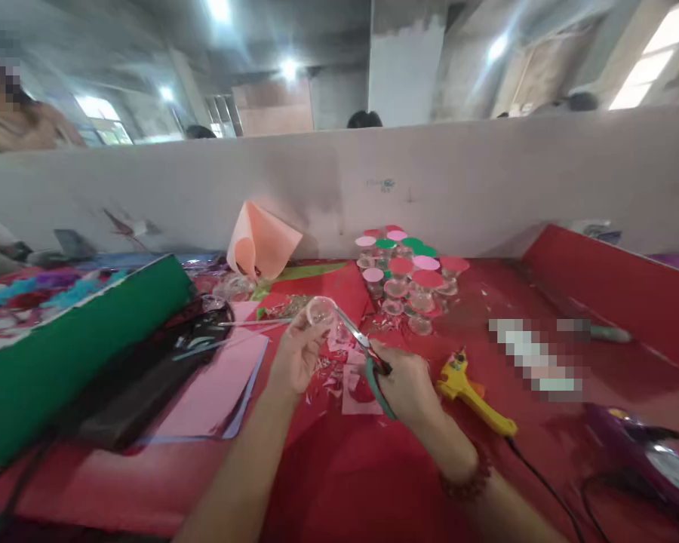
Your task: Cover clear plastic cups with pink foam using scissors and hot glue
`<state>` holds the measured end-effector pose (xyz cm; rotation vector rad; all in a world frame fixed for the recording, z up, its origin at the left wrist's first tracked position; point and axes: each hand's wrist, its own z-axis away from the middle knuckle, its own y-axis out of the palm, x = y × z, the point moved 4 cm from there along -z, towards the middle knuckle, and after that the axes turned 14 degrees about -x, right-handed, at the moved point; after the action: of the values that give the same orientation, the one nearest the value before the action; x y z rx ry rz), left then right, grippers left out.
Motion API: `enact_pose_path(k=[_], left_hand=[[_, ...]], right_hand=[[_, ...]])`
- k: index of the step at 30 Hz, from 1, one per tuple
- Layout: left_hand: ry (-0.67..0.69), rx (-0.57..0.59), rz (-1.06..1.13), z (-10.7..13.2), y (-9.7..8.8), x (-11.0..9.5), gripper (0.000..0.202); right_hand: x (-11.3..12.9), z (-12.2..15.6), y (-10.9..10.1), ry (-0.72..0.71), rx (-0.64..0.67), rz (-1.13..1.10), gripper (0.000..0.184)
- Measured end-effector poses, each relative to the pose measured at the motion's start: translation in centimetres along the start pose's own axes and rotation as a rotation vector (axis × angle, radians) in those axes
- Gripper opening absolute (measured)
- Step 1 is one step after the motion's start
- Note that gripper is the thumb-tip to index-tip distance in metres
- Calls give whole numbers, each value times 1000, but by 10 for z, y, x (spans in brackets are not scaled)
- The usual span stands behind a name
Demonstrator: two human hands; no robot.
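Note:
Between the fingers of my left hand point(301, 351) is a small clear plastic cup point(321, 311), its round rim facing up. My right hand point(404, 377) grips scissors point(378, 385) with green and dark handles. The scissor blades point up and left and meet the cup's rim; whether they are parted is too small to tell. Clear plastic scraps point(333, 381) and a pink paper square with a round hole point(354, 407) lie below my hands. Behind the scissors stand several clear cups topped with red, pink and green paper discs point(427, 279).
A yellow glue gun point(472, 392) with a cord lies to the right, near a purple device point(639, 452). Pink paper sheets point(215, 392) and a black bag point(130, 400) lie left. Green point(79, 343) and red boards point(616, 294) flank the table. A peach paper sheet point(265, 241) leans on the back partition.

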<state>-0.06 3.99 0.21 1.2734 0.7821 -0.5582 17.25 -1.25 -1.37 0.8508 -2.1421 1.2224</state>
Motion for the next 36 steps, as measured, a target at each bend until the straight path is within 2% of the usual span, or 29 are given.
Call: enact_pose_path(k=[4, 7, 10, 13, 15, 18, 21, 24, 30, 36], left_hand=[[2, 15, 5, 0, -1, -1, 54], [-4, 21, 12, -1, -2, -1, 54], [3, 28, 17, -1, -3, 0, 54], [9, 43, 29, -2, -4, -1, 53], [-7, 42, 45, -2, -4, -2, 52], [-27, 6, 75, -2, -6, -4, 48], [-25, -25, 93, -2, -7, -7, 45], [-26, -11, 84, -2, -6, -7, 45], [-25, -6, 54, -1, -4, -5, 42], [1, 4, 20, -2, -5, -3, 43]], right_hand=[[-2, 2, 3, 50, 41, -92, 9], [-4, 1, 9, 156, 119, -294, 19], [-4, 1, 12, 306, 229, -482, 31], [0, 5, 13, 525, 359, -652, 44], [4, 5, 10, 588, 388, -729, 50], [8, -1, 1, 415, 260, -654, 40], [8, -4, -6, 192, 78, -327, 27], [5, -2, -7, 72, -27, -86, 19], [1, 1, -1, -4, -52, 50, 21], [2, 1, -2, -35, -65, 61, 19]])
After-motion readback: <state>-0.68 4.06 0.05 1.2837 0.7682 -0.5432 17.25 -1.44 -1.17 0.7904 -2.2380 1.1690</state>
